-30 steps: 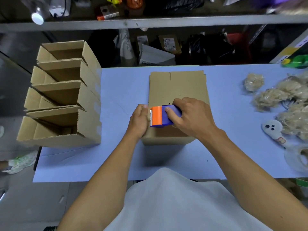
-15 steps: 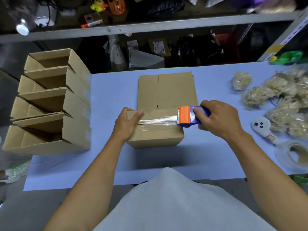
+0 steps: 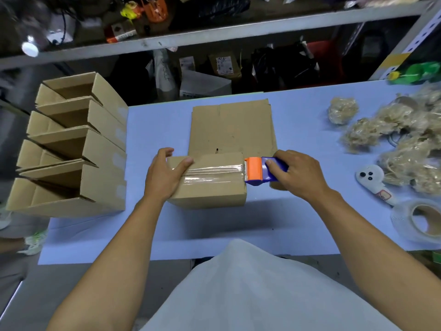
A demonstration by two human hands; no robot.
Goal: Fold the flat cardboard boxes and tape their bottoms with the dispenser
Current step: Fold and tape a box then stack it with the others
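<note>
The dispenser sits at the right-hand end of the box, just past the box's right edge at centre frame, with its orange cutter head touching that corner. The tape strip runs left to right along the box's long axis, over the seam between the two bottom flaps, from the left hand to the cutter. The right hand is the nearer hand to the dispenser: its fingers are curled round the blue body and grip it. The left hand lies flat on the box's left end, fingers spread and straight, thumb pressing the tape's start. The likely next move is a cut at the right edge (the strip looks stretched and slightly wrinkled, not yet pressed down along its far half).

The box is plain brown corrugated card, folded up and standing bottom-up on the blue worktop, lying over the lower edge of a flat cardboard blank above it in frame. Finished boxes stand stacked at the left of the frame
</note>
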